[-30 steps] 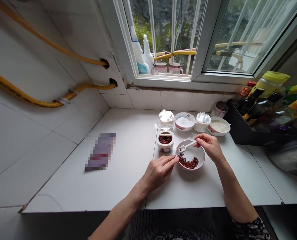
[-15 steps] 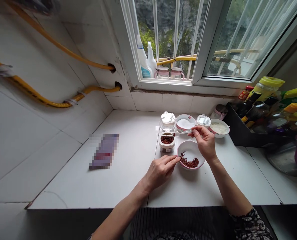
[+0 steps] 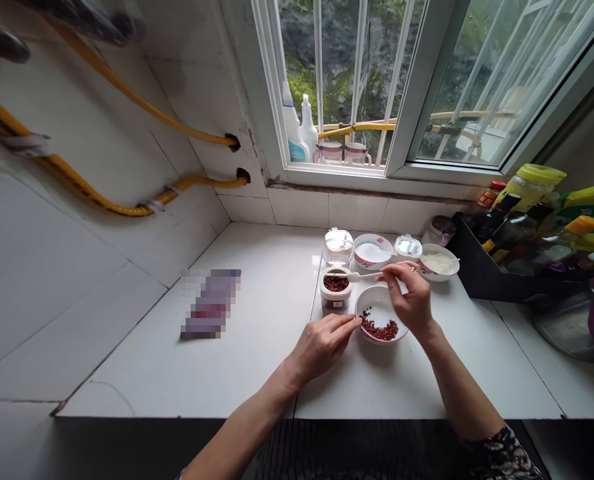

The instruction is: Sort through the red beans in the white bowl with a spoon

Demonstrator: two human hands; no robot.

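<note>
Right of centre, the right hand (image 3: 409, 297) pinches a spoon (image 3: 367, 276), level, pointing leftward to the jar (image 3: 335, 301); the left hand (image 3: 327, 341) touches the bowl (image 3: 379, 301), grip unclear.

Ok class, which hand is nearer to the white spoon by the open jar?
Right: the right hand holds the spoon by its handle. The left hand is apart from it, at the bowl's left rim.

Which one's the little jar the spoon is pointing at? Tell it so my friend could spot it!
From the window, look down to the white counter below it. Find the bowl the left hand touches, then look left and slightly back. The little jar there shows dark red bits in its mouth, unlike the whitish jar right behind it.
</note>
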